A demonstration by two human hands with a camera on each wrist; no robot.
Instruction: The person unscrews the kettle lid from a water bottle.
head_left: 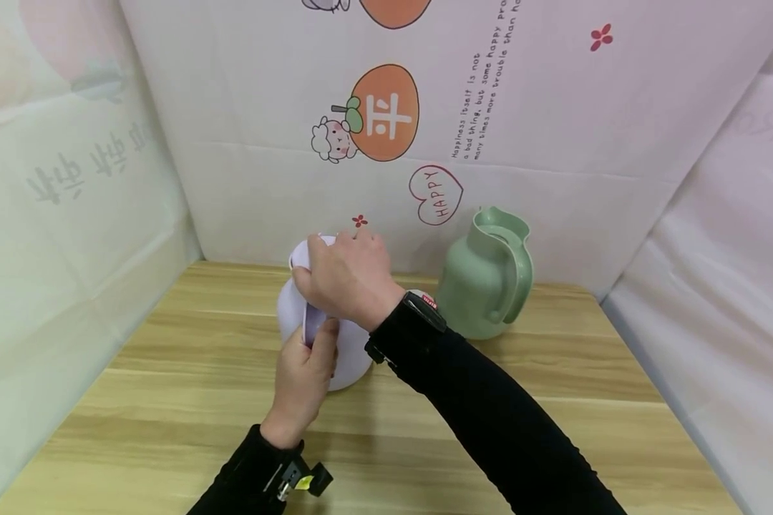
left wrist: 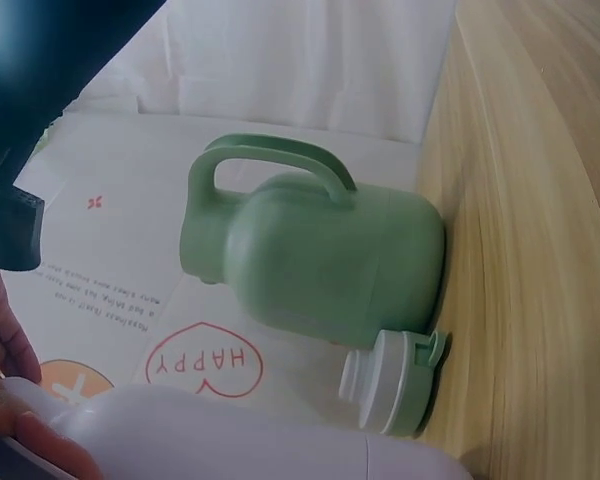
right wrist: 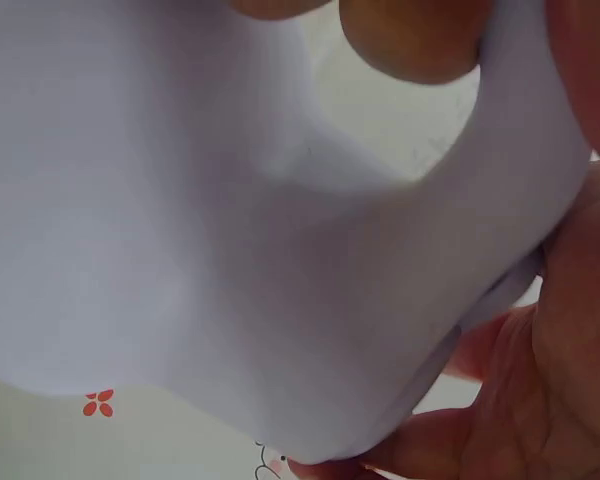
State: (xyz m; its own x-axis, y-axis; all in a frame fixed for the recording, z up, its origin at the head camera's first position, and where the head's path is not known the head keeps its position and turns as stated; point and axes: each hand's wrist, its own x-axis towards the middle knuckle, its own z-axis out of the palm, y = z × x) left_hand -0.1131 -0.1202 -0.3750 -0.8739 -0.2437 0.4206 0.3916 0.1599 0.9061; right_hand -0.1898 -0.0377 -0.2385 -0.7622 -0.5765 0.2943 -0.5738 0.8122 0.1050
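Note:
A lavender thermos jug (head_left: 351, 361) stands on the table, its mouth partly covered by hands. My left hand (head_left: 304, 383) grips the jug's handle (head_left: 315, 325), thumb on top. Over the jug's mouth, my right hand (head_left: 353, 277) has its fingers curled at the rim. The right wrist view shows the lavender neck (right wrist: 330, 260) up close, with fingers (right wrist: 570, 330) around the mouth's edge. Whether a lid sits beneath the palm is hidden.
To the right stands a green thermos jug (head_left: 467, 286) with an open spout. Beside its base in the left wrist view is a white-and-green stopper lid (left wrist: 388, 385). Printed white cloth (head_left: 251, 100) hangs behind the wooden table (head_left: 193, 400) and at both sides.

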